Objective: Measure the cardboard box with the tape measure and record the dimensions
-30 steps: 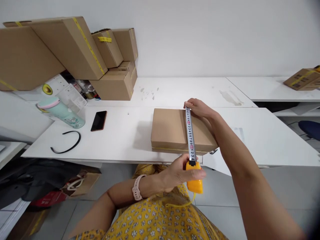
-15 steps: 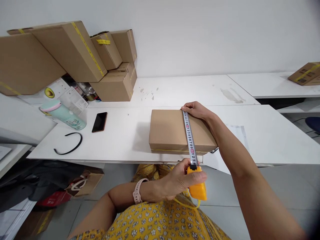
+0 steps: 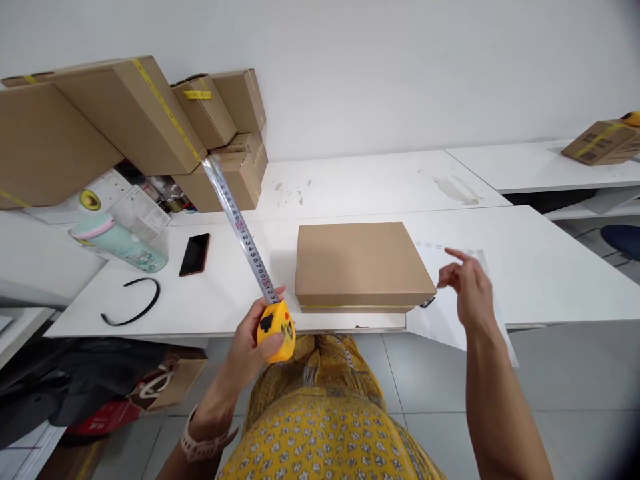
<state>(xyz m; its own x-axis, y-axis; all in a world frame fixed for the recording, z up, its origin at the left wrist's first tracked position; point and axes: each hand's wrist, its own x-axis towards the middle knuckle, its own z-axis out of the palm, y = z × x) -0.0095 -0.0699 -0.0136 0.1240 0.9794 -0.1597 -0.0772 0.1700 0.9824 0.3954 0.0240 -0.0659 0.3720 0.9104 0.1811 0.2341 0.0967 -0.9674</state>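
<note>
My left hand (image 3: pixel 253 337) is wrapped around a yellow tape measure (image 3: pixel 278 328) in front of the desk edge. Its metal blade (image 3: pixel 245 237) is pulled out and slants up to the left, towards the stacked boxes, apart from the cardboard box. A closed brown cardboard box (image 3: pixel 363 260) lies flat near the desk's front edge. To its right, my right hand (image 3: pixel 470 283) hovers over a white sheet of paper (image 3: pixel 447 320), index finger stretched out and the other fingers bent; I see nothing held in it. A small dark object (image 3: pixel 428 302) sits partly hidden by the box's right corner.
Several cardboard boxes (image 3: pixel 125 107) are stacked at the back left. Before them are a mint-green bottle (image 3: pixel 127 245), a phone (image 3: pixel 195 254) and a black headband (image 3: pixel 150 307). Another box (image 3: pixel 600 142) stands on the far right desk. Wall behind.
The tape blade has come off the box and swung left with my left hand. My right hand has let go of the blade's end and moved right, over the paper.
</note>
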